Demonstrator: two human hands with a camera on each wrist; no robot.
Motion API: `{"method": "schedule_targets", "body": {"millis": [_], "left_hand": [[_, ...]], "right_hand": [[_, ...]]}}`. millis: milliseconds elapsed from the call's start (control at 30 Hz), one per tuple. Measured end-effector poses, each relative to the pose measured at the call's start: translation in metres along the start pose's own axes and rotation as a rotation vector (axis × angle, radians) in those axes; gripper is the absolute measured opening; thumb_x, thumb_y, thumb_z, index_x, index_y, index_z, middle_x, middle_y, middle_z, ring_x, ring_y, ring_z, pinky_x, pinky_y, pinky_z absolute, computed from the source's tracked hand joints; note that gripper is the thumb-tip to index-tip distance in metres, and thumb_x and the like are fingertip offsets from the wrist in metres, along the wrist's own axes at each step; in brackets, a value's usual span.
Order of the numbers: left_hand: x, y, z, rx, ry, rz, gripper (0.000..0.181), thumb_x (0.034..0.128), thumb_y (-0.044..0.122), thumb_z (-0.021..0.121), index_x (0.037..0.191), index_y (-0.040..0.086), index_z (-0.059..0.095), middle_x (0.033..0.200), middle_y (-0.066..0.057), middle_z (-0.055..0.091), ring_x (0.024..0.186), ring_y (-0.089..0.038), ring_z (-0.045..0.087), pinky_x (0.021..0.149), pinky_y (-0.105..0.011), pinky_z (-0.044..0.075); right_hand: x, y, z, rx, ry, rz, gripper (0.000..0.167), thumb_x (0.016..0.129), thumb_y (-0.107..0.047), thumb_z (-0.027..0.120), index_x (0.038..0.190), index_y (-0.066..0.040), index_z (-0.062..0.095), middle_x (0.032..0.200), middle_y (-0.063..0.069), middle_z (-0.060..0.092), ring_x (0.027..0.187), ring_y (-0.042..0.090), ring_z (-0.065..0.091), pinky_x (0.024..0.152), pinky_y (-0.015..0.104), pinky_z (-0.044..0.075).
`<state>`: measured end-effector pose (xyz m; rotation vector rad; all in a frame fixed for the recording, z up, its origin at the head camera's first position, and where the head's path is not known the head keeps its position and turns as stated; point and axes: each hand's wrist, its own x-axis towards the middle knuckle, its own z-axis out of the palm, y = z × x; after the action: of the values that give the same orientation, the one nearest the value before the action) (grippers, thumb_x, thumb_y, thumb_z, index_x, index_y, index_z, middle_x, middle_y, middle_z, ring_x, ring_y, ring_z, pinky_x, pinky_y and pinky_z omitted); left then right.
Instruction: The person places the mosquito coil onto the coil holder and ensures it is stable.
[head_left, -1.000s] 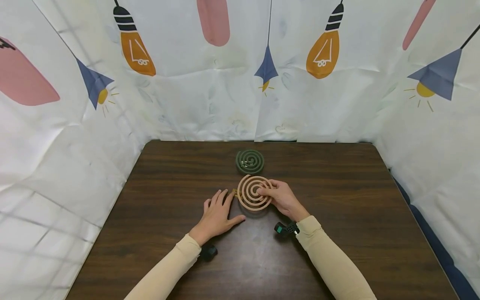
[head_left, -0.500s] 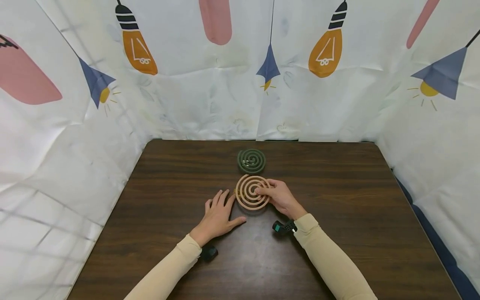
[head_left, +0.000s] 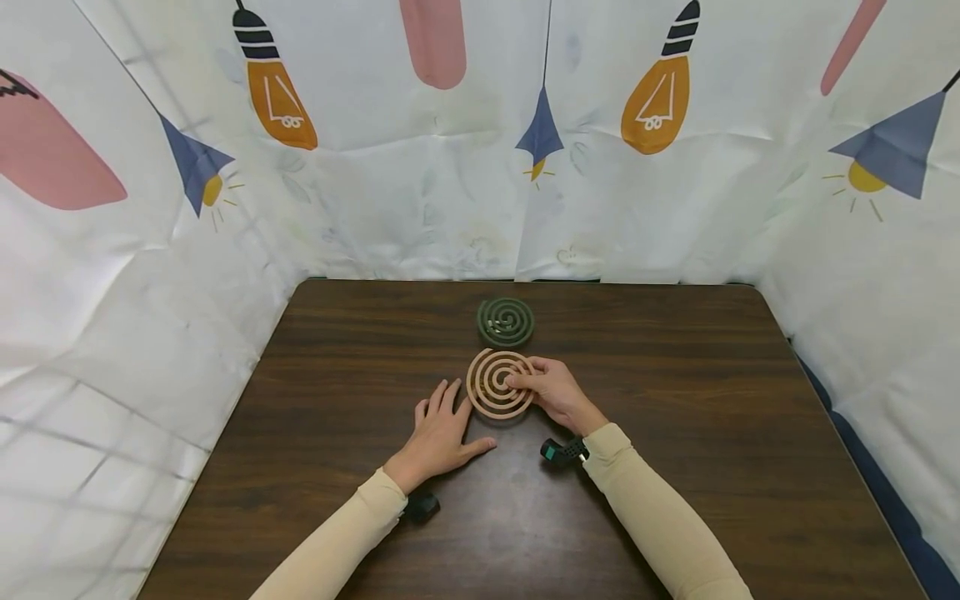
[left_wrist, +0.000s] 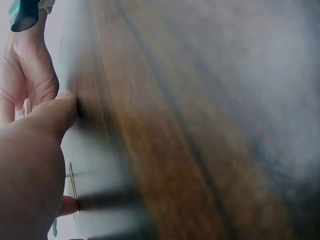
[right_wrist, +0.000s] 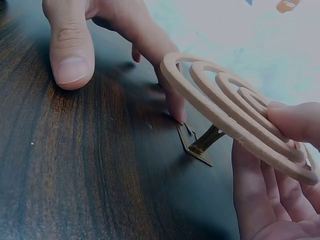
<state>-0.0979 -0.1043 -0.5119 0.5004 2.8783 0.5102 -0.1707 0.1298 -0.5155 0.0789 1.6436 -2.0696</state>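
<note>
In my right hand [head_left: 555,393] I hold a tan mosquito coil [right_wrist: 200,102], pinched near its centre with the thumb on top and fingers below. It is tilted above a small brass-coloured metal coil stand [right_wrist: 206,142], whose upright tab reaches the coil's underside. Whether the tab grips the coil cannot be seen. My left hand [head_left: 437,442] lies on the table with fingers spread. Its index fingertip [right_wrist: 177,112] presses on the edge of the stand's base. From the head view, the coil hides the stand.
A dark green mosquito coil [head_left: 506,323] lies behind the tan one, close to it on the brown table [head_left: 360,333]. White curtains [head_left: 450,208] printed with lamps hang round the back and sides.
My right hand has shifted the tan coil slightly left, and it now covers the stand, part of which showed beside my left fingertips earlier. My left hand stays nearly still.
</note>
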Motion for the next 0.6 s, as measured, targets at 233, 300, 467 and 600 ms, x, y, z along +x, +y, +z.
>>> {"method": "schedule_targets", "body": {"millis": [233, 300, 467, 600], "left_hand": [[0.000, -0.001, 0.003, 0.003, 0.006, 0.007, 0.094, 0.0922, 0.067, 0.065, 0.162, 0.012, 0.036, 0.168, -0.025, 0.027, 0.158, -0.049, 0.020, 0.112, -0.071, 0.030], [0.000, -0.001, 0.004, 0.003, 0.009, 0.010, 0.094, 0.0922, 0.067, 0.065, 0.163, 0.012, 0.035, 0.168, -0.025, 0.027, 0.158, -0.049, 0.020, 0.112, -0.071, 0.030], [-0.001, -0.003, 0.004, -0.004, 0.009, 0.011, 0.095, 0.0924, 0.067, 0.065, 0.164, 0.014, 0.032, 0.169, -0.024, 0.026, 0.158, -0.049, 0.019, 0.113, -0.071, 0.030], [-0.001, -0.003, 0.004, -0.003, 0.009, 0.012, 0.096, 0.0923, 0.067, 0.065, 0.165, 0.014, 0.030, 0.169, -0.023, 0.026, 0.158, -0.048, 0.018, 0.113, -0.070, 0.030]], "right_hand": [[0.004, -0.001, 0.004, -0.005, -0.018, 0.004, 0.034, 0.097, -0.004, 0.071, 0.128, 0.004, 0.061, 0.100, 0.003, 0.073, 0.086, 0.010, 0.074, 0.075, 0.024, 0.061], [0.005, 0.000, 0.004, -0.005, -0.025, 0.009, 0.033, 0.097, -0.004, 0.070, 0.128, 0.005, 0.061, 0.100, 0.003, 0.072, 0.086, 0.010, 0.074, 0.075, 0.024, 0.061], [0.009, 0.000, 0.005, -0.006, -0.035, 0.021, 0.036, 0.097, -0.003, 0.070, 0.130, 0.006, 0.059, 0.101, 0.003, 0.072, 0.086, 0.010, 0.074, 0.075, 0.024, 0.061], [0.012, 0.000, 0.006, -0.003, -0.043, 0.031, 0.039, 0.097, -0.002, 0.070, 0.133, 0.006, 0.058, 0.103, 0.003, 0.071, 0.087, 0.010, 0.073, 0.076, 0.024, 0.061]]}}
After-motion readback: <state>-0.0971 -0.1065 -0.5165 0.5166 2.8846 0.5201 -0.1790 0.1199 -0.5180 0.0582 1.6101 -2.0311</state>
